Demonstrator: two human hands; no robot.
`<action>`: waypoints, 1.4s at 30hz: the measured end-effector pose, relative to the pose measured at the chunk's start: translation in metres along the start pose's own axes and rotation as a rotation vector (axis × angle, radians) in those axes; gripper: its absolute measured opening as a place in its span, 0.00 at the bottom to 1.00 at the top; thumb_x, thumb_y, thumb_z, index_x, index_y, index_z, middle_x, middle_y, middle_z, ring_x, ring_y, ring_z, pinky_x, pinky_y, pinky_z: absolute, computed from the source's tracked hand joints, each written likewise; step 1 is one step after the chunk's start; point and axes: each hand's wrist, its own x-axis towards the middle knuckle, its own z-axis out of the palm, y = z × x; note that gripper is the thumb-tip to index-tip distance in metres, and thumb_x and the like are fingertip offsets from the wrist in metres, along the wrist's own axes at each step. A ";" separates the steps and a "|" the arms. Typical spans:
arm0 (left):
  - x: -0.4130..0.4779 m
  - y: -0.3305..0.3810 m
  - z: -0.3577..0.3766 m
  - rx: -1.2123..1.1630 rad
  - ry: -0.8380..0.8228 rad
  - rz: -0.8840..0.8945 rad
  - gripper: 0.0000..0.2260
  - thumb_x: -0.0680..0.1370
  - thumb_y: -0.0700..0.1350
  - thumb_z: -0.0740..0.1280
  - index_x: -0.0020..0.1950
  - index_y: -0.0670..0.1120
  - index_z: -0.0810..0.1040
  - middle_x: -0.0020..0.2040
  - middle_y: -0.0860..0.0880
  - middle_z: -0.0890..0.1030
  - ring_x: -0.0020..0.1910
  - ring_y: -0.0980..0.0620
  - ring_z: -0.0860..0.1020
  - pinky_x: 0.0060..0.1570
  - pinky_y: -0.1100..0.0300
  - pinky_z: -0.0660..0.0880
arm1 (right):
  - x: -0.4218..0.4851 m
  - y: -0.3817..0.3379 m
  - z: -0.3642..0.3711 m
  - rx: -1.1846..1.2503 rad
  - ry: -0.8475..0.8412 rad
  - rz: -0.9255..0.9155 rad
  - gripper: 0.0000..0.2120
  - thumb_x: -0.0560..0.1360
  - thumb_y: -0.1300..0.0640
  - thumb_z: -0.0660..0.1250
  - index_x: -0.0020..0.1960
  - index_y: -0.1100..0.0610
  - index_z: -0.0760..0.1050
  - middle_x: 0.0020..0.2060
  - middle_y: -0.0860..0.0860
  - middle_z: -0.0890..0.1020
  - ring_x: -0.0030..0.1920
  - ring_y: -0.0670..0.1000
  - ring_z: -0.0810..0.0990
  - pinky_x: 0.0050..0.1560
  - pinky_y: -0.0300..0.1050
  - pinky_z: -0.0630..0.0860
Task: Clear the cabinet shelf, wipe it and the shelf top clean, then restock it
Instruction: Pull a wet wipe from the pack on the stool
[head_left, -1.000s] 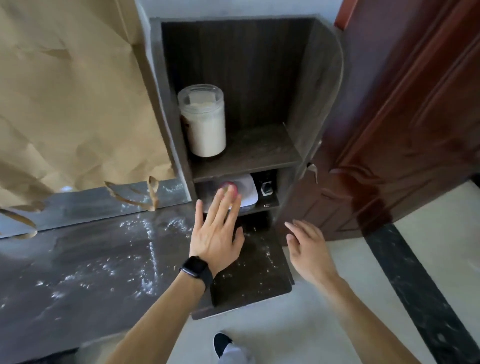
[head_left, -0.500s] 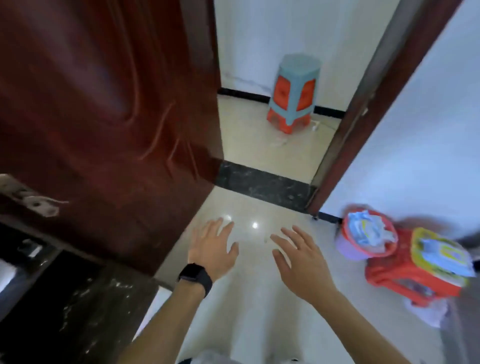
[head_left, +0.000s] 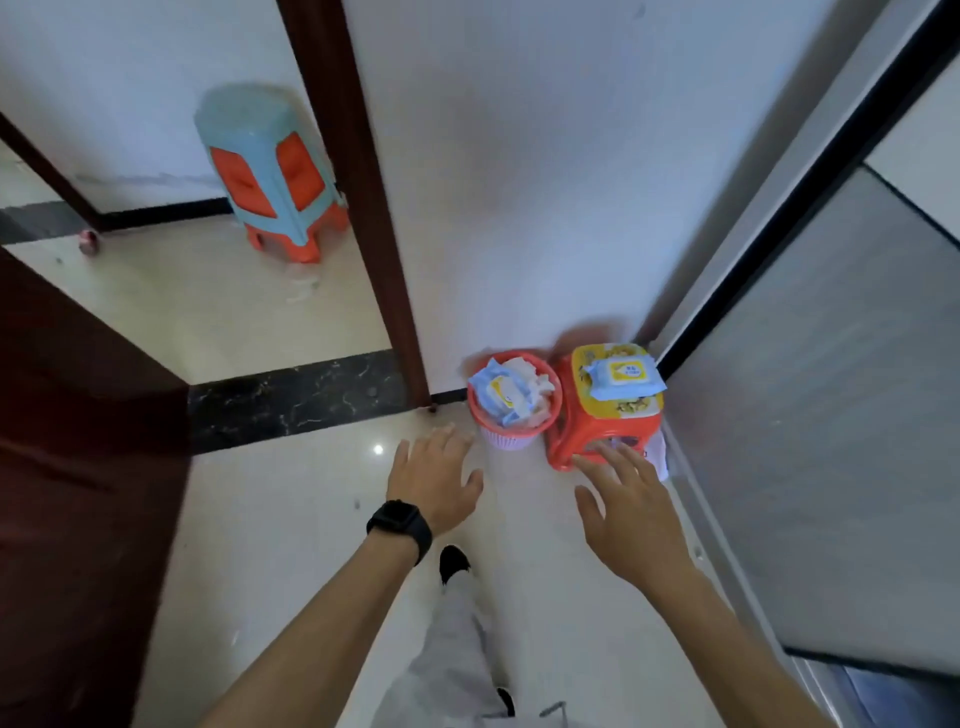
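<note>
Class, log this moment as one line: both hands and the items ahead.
left hand open, empty | right hand open, empty | wipes pack on red stool | basket beside stool, full

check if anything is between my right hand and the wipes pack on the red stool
Nothing visible is. The open right hand hovers near the red stool, the wipes pack lies uncovered on top, and the basket stands left of the stool, off that line.
</note>
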 end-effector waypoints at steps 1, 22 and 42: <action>0.017 0.009 0.002 0.009 -0.014 0.028 0.24 0.79 0.56 0.59 0.75 0.55 0.65 0.76 0.51 0.65 0.74 0.50 0.64 0.72 0.48 0.57 | 0.008 0.012 -0.002 -0.005 -0.005 0.024 0.19 0.75 0.50 0.62 0.64 0.50 0.78 0.64 0.54 0.78 0.67 0.61 0.72 0.61 0.60 0.75; 0.338 0.190 0.032 0.082 -0.328 0.310 0.22 0.80 0.54 0.58 0.74 0.52 0.66 0.75 0.50 0.67 0.74 0.48 0.63 0.73 0.44 0.55 | 0.207 0.208 -0.031 -0.003 -0.278 0.453 0.20 0.72 0.48 0.58 0.57 0.52 0.82 0.56 0.54 0.84 0.55 0.60 0.82 0.53 0.54 0.80; 0.513 0.249 0.235 0.082 -0.541 0.073 0.32 0.80 0.55 0.60 0.81 0.52 0.49 0.81 0.47 0.46 0.79 0.44 0.47 0.76 0.43 0.47 | 0.363 0.430 0.193 -0.036 -0.701 0.246 0.29 0.82 0.51 0.56 0.80 0.55 0.52 0.80 0.55 0.50 0.79 0.55 0.53 0.72 0.51 0.61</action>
